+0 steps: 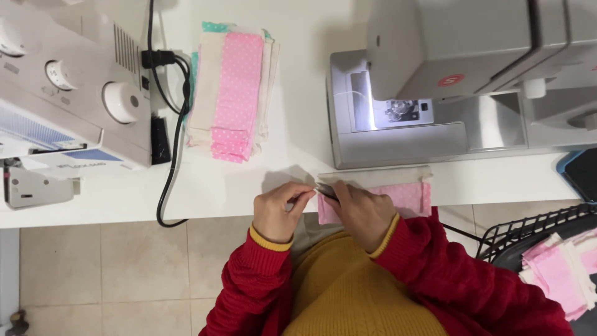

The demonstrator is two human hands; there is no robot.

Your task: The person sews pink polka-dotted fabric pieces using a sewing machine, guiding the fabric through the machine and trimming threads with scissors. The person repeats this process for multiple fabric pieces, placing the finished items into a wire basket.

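Pink fabric piece (407, 198) lies between sewing machine (460, 81) and hands.

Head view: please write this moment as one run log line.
left hand: pinching fabric edge | right hand: small dark tool on pink dotted fabric piece | white table

A white worktop (261, 186) is set above a floor (112, 267) laid with pale beige tiles. A black wire basket (528, 233) is placed at the right, and bright light is cast across the surface.

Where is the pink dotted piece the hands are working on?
The pink piece lies at the table's front edge, under the right hand, just before the sewing machine.
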